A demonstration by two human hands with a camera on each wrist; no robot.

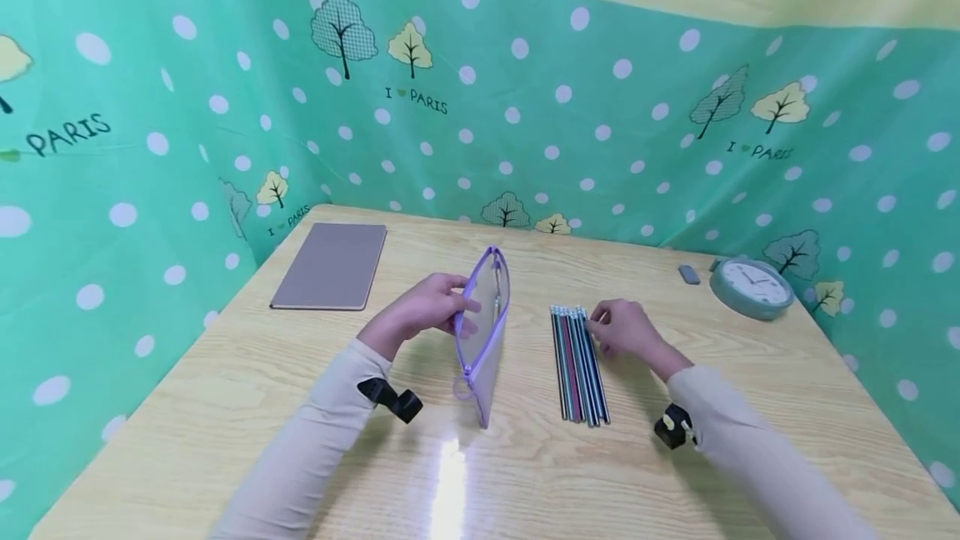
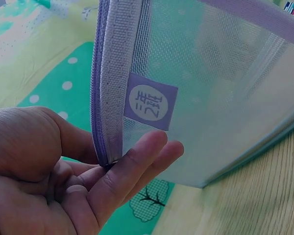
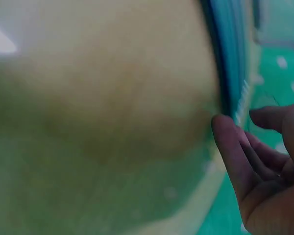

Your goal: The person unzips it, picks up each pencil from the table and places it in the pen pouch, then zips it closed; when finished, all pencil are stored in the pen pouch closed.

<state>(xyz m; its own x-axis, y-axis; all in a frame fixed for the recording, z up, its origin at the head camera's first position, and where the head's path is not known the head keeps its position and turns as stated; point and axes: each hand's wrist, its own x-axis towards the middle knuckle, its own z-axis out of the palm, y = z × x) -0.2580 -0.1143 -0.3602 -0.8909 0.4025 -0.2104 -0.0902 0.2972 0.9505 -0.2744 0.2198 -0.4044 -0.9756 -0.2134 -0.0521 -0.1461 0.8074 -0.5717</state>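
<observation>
My left hand grips the edge of a mesh zip pouch with purple trim, holding it upright with its mouth parted. Up close in the left wrist view, the thumb and fingers pinch the zip edge of the pouch beside a purple label. To the right lies a row of pencils, mostly dark and blue with one reddish. My right hand is at the far end of this row. In the blurred right wrist view, its fingertips touch the outermost pencils, and the thumb stands apart from them.
A grey-brown notebook lies at the back left of the wooden table. At the back right are a small grey eraser-like block and a round green clock. A green dotted cloth hangs behind.
</observation>
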